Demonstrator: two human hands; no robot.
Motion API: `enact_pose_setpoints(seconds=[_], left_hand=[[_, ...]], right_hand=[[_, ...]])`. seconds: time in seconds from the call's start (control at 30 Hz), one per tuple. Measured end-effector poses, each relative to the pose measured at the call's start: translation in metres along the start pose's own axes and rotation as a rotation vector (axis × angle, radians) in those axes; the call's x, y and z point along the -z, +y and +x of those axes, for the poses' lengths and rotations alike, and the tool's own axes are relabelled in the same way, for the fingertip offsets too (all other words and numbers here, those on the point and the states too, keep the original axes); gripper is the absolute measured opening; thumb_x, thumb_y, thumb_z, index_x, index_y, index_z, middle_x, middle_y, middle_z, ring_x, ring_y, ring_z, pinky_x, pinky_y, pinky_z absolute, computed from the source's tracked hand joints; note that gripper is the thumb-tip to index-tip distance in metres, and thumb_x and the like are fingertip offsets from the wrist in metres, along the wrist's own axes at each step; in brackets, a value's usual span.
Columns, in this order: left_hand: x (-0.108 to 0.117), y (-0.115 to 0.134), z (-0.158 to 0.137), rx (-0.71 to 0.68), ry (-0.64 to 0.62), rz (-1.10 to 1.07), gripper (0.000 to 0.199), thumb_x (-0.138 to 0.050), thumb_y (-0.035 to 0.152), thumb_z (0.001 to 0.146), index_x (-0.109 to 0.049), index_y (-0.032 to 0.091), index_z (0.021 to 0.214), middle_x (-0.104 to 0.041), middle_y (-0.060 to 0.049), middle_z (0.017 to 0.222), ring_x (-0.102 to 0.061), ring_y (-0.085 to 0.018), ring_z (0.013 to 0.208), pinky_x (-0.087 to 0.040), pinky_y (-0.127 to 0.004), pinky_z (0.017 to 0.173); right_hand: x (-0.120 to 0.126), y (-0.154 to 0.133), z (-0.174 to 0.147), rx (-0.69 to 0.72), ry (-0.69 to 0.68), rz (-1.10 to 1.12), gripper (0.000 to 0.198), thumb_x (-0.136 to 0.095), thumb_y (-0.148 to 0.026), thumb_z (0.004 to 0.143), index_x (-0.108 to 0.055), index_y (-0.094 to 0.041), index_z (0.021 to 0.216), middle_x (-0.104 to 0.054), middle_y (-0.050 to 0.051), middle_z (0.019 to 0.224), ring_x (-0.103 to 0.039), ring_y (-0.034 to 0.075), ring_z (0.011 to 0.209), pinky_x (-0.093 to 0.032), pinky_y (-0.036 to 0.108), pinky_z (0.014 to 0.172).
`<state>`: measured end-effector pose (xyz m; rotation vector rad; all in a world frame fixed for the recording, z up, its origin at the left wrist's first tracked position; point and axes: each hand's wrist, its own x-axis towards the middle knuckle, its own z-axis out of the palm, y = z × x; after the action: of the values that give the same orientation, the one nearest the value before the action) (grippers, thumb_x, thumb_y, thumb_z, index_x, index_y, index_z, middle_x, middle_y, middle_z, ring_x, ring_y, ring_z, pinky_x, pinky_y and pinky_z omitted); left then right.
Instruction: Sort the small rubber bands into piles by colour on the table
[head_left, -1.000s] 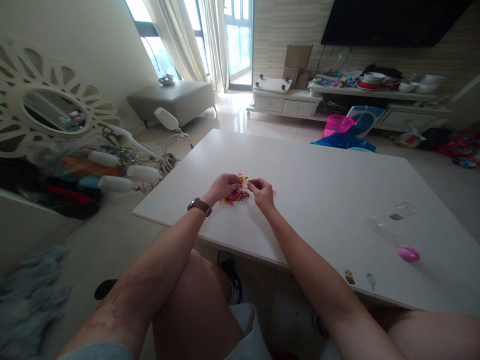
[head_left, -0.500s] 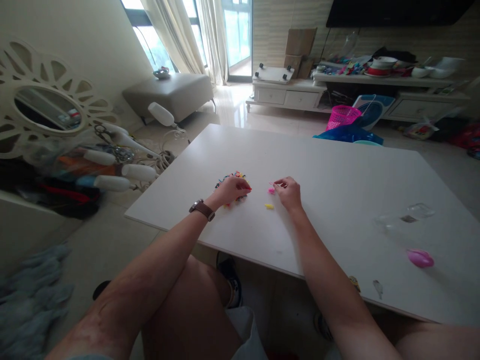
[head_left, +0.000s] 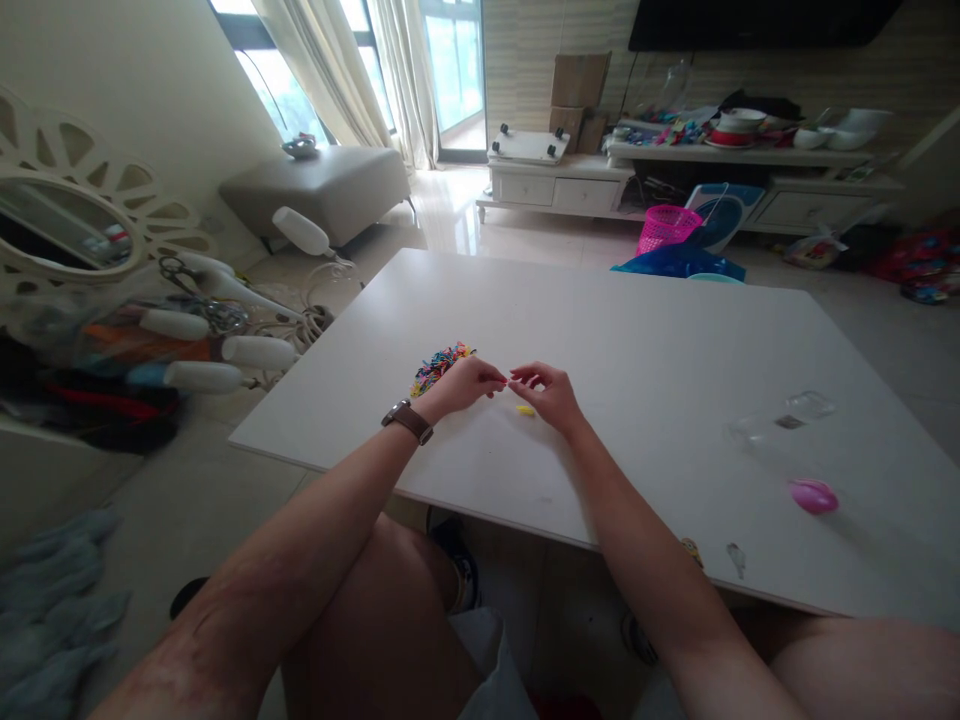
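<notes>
Here left hand (head_left: 459,385) and right hand (head_left: 546,390) fingertips nearly meet, grip contents unclear; heap of tiny multicoloured plastic pieces (head_left: 439,362) beside left hand on white tabletop (head_left: 637,360). Probably light, slippery; pinch singly.

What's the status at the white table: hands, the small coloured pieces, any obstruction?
Left hand and right hand fingertip to fingertip, grip unclear. Heap of small multicoloured pieces beside left hand; small yellow piece under right hand. White table between them unobstructed.

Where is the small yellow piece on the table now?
The small yellow piece lies on the white table, just under the right hand, right of the colourful pile.
</notes>
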<state>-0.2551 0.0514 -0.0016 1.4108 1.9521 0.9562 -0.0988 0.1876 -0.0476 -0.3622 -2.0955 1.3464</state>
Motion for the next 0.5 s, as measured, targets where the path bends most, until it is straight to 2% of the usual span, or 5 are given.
enact_pose_setpoints(seconds=[0.13, 0.27, 0.37, 0.5], left_hand=[[-0.001, 0.003, -0.001, -0.010, -0.025, -0.094, 0.022, -0.075, 0.033, 0.085, -0.076, 0.012, 0.089, -0.075, -0.007, 0.072, -0.067, -0.014, 0.066, -0.047, -0.022, 0.058], [-0.002, 0.004, -0.001, -0.006, -0.009, -0.179, 0.027, -0.080, 0.037, 0.082, -0.070, 0.013, 0.090, -0.076, -0.007, 0.074, -0.069, -0.014, 0.067, -0.048, -0.022, 0.059], [-0.001, 0.003, 0.000, -0.028, -0.006, -0.198, 0.029, -0.081, 0.038, 0.081, -0.068, 0.013, 0.085, -0.075, -0.008, 0.073, -0.070, -0.016, 0.069, -0.051, -0.023, 0.063], [0.000, 0.001, 0.000, -0.058, -0.001, -0.205, 0.030, -0.081, 0.040, 0.080, -0.067, 0.014, 0.083, -0.075, -0.008, 0.074, -0.071, -0.017, 0.070, -0.052, -0.024, 0.064]], right_hand=[[-0.006, 0.004, -0.001, 0.020, -0.009, 0.098, 0.021, -0.078, -0.042, 0.082, -0.080, -0.023, 0.088, -0.076, 0.005, 0.086, -0.071, 0.019, 0.077, -0.057, 0.033, 0.073], [-0.006, 0.010, 0.000, -0.103, -0.011, 0.239, 0.024, -0.083, -0.044, 0.076, -0.076, -0.022, 0.084, -0.077, 0.003, 0.079, -0.073, 0.021, 0.075, -0.060, 0.036, 0.076], [-0.006, 0.012, 0.000, -0.119, 0.000, 0.243, 0.028, -0.085, -0.046, 0.073, -0.075, -0.022, 0.083, -0.078, 0.003, 0.080, -0.073, 0.021, 0.076, -0.060, 0.036, 0.076], [-0.007, 0.015, -0.001, -0.119, -0.034, 0.213, 0.029, -0.084, -0.046, 0.076, -0.079, -0.022, 0.091, -0.080, 0.005, 0.086, -0.074, 0.022, 0.080, -0.060, 0.036, 0.079]])
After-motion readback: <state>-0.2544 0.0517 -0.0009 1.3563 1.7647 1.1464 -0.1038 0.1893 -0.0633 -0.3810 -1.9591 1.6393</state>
